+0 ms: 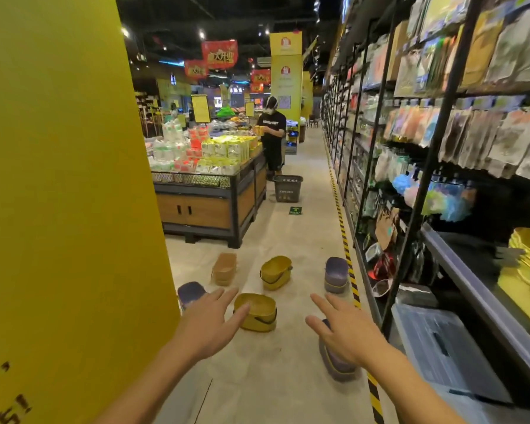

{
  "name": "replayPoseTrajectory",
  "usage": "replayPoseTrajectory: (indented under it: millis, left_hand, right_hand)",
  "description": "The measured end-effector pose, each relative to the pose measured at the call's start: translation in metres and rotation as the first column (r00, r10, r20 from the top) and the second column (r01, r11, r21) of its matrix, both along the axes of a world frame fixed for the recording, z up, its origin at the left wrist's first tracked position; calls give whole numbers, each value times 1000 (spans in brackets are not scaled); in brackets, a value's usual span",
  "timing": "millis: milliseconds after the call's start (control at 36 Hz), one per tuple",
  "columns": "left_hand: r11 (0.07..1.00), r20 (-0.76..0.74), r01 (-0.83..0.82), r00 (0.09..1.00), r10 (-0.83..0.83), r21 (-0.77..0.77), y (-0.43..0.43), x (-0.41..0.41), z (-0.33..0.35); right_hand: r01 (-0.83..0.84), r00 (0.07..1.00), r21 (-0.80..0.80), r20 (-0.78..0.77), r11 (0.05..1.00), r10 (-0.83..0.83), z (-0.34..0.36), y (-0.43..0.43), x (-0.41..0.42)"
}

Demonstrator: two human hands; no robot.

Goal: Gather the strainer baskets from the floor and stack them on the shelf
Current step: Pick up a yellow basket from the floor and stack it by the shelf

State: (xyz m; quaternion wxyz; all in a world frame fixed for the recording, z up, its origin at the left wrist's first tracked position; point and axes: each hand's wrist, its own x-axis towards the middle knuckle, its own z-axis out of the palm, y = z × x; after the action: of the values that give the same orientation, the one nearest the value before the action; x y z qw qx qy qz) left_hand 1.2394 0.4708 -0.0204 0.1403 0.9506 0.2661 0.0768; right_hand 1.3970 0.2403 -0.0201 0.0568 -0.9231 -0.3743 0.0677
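Baskets all over the floor lol. Both hands are out front, fingers spread, holding nothing. The left hand [210,325] is just left of the near yellow basket [254,313], and the right hand [346,335] is to its right, over a purple stack [337,365]. Beyond that yellow basket sit another yellow one [275,272], a tan stack [224,269] back-left and a second purple stack [336,275] back-right. A lone purple basket [190,293] sits to its left. The shelf [471,286] is further right, with yellow baskets on it [527,270].

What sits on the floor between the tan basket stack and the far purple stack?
A yellow basket with a dark handle, apart from both the tan stack and purple stack; head view.
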Motion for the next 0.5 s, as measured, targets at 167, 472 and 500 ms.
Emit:
replayPoseTrajectory:
  millis: [167,472,500]
  left_hand:
    - [999,-2,-17,1000,17,-38,47,60,-6]
    - [996,41,-28,999,31,-85,181,174,10]
    - [996,50,-28,998,32,-79,193,183,12]
  right_hand:
    - [-23,998,6,-53,1000,24,3,48,58]
    - [-46,999,53,-21,998,47,15,186,173]
    - [-46,999,57,-27,997,48,16,198,183]
